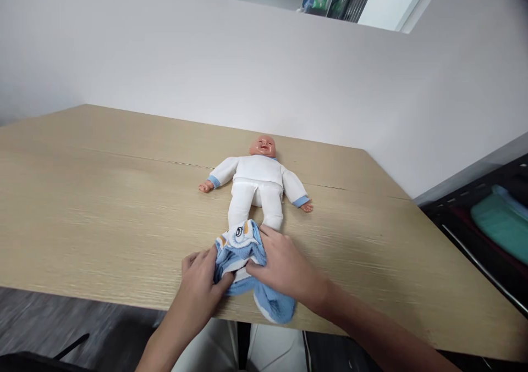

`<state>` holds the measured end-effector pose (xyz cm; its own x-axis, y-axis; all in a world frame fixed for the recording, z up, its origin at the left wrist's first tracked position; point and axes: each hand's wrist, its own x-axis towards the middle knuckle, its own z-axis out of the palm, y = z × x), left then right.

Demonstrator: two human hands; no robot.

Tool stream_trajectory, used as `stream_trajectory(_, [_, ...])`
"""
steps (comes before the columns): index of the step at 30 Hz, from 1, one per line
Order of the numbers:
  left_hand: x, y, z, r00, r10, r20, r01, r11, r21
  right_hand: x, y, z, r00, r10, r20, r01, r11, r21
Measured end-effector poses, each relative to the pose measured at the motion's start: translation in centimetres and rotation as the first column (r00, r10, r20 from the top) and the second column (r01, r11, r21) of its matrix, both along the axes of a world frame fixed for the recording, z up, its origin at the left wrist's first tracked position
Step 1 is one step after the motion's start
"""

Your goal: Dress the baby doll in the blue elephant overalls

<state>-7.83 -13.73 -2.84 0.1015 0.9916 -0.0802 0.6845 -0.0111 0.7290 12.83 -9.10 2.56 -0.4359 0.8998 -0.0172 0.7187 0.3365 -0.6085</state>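
Note:
A baby doll point(259, 168) in a white top and white trousers with blue cuffs lies on its back, its head toward the wall and its arms spread. In front of its legs is a bunched blue-and-white plush doll garment point(239, 251) with an embroidered eye and orange patches. My left hand point(202, 276) grips this cloth at its left side, thumb toward the opening. On the right side, my right hand point(282, 259) pinches it between thumb and fingers. One blue end of the garment hangs toward the near table edge. The doll's feet are hidden by the cloth.
The wooden table point(124, 212) runs back to a white wall point(206, 64). Beyond its right edge stands a dark rack point(454, 218) with a folded teal cloth point(501, 223). My legs point(276, 347) are under the near edge.

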Motion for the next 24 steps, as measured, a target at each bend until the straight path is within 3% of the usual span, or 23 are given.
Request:
stream_trajectory(3, [0.2,0.0,-0.6,0.997,-0.058,0.043,0.057,0.998,0.03,-0.2,-0.5,-0.2,0.998,-0.055,0.042,0.055,0.998,0.005])
stream_trajectory(6, [0.5,0.1,-0.9,0.972,-0.1,0.211,0.09,0.994,0.058,-0.3,-0.9,-0.5,0.997,-0.069,-0.037,0.069,0.998,-0.015])
stream_trajectory(11, [0.9,0.9,-1.6,0.861,0.014,0.509,-0.072,0.993,0.095,0.5,-0.1,-1.2,0.979,-0.057,-0.197,0.063,0.998,0.025])
stream_trajectory(18, [0.6,3.3,-1.0,0.88,0.04,0.474,-0.131,0.978,0.161,1.6,3.3,-1.5,0.933,0.156,-0.323,-0.121,0.985,0.125])
stream_trajectory(24, [-0.7,4.9,1.0,0.887,-0.076,0.456,0.017,0.991,0.132,2.6,5.0,-2.3,0.896,0.23,-0.379,-0.201,0.973,0.116])
